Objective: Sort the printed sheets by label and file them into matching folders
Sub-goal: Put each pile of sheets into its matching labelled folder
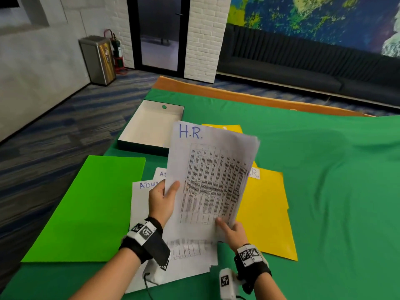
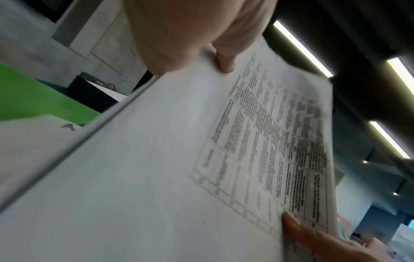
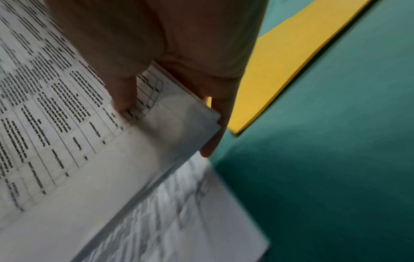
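Observation:
A stack of printed sheets point(image 1: 212, 174) marked "H.R." in blue is raised above the table, tilted toward me. My left hand point(image 1: 164, 199) grips its left edge, thumb on the front point(image 2: 225, 61). My right hand point(image 1: 230, 231) pinches the bottom right corner point(image 3: 179, 115), thumb on top. Beneath the stack lie sheets labelled "ADM…" point(image 1: 147, 213). A yellow folder point(image 1: 266, 217) with an "H.R." tag lies open on the right. A green folder point(image 1: 91, 208) lies shut on the left.
An open white box with dark sides point(image 1: 149, 126) stands behind the folders. A green cloth point(image 1: 335, 191) covers the table, with its wooden edge point(image 1: 238, 94) at the back. A metal bin point(image 1: 98, 59) and a dark sofa point(image 1: 303, 68) stand on the floor beyond.

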Tool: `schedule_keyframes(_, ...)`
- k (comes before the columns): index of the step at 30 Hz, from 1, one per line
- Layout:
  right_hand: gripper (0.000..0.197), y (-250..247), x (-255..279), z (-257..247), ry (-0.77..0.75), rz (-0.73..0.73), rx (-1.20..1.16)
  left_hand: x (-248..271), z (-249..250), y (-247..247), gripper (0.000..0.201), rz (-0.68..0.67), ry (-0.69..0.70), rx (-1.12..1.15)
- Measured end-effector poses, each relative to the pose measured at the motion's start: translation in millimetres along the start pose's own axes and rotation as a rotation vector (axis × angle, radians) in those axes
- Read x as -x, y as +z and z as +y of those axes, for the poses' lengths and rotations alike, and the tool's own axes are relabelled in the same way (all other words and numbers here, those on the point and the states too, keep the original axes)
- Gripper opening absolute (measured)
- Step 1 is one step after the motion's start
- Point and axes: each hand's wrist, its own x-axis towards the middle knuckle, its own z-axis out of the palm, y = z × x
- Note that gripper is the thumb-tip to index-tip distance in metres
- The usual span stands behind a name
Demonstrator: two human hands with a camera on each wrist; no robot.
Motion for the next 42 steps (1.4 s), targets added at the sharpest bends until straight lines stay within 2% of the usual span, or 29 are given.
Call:
schedule_keyframes(2, 0.005, -25.3, -0.4, 7.0, 0.032, 0.109, -0.011, -1.2, -5.1, 24.3, 0.007, -0.038, 0.0, -0.034)
schedule_keyframes(6, 0.007, -98.6, -3.7, 22.2, 0.016, 0.356, 0.148, 12.4, -16.3, 77.6, 0.013, -0.147, -0.109, -0.172)
schedule_keyframes(9, 0.025, -161.8, -10.4, 37.5, 0.129, 0.495, 0.22, 39.0, -33.4, 114.6, 0.027, -0.335, -0.109, -0.394)
schedule_keyframes(11, 0.031, -199.2, -14.8, 45.2, 0.219, 0.547, 0.211, 57.4, -52.6, 135.3, 0.036, -0.534, -0.008, -0.655)
schedule_keyframes(13, 0.032, -230.5, -17.9, 50.9, 0.292, 0.556, 0.214, 71.5, -74.2, 151.2, 0.048, -0.769, 0.115, -0.948)
schedule_keyframes(15, 0.033, -252.7, -20.7, 56.6, 0.345, 0.569, 0.203, 81.0, -91.1, 163.1, 0.065, -0.934, 0.233, -1.19)
schedule_keyframes(17, 0.029, -267.8, -21.0, 60.4, 0.381, 0.549, 0.178, 86.9, -101.0, 176.7, 0.079, -1.008, 0.298, -1.32)
schedule_keyframes(19, 0.022, -275.8, -19.5, 61.1, 0.4, 0.47, 0.146, 86.9, -108.1, 189.1, 0.085, -1.039, 0.309, -1.414)
schedule_keyframes(21, 0.019, -280.3, -16.1, 61.3, 0.442, 0.38, 0.102, 87.6, -107.9, 195.3, 0.081, -1.116, 0.325, -1.5)
schedule_keyframes(24, 0.019, -285.7, -16.0, 64.1, 0.526, 0.291, -0.059, 92.9, -92.9, 196.4, 0.049, -1.199, 0.392, -1.492)
schedule_keyframes(25, 0.02, -288.1, -16.2, 63.9, 0.543, 0.283, -0.129, 95.1, -89.9, 196.3, 0.042, -1.19, 0.381, -1.425)
schedule_keyframes(28, 0.018, -298.5, -14.6, 62.4, 0.554, 0.244, -0.288, 99.6, -97.2, 193.2, 0.039, -1.06, 0.351, -1.216)
schedule_keyframes(31, 0.025, -305.9, -13.2, 55.7, 0.508, 0.209, -0.408, 106.7, -94.9, 195.3, 0.029, -0.848, 0.246, -1.052)
schedule_keyframes(35, 0.031, -318.6, -19.7, 45.6, 0.462, 0.27, -0.517, 114.8, -80.9, 195.5, 0.012, -0.52, 0.06, -0.771)
schedule_keyframes(39, 0.046, -328.5, -24.2, 36.6, 0.408, 0.206, -0.646, 113.5, -75.8, 186.8, 0.03, -0.419, -0.11, -0.557)
schedule_keyframes(42, 0.046, -328.3, -25.2, 26.0, 0.329, 0.213, -0.644, 112.5, -81.2, 177.5, 0.036, -0.297, -0.192, -0.409)
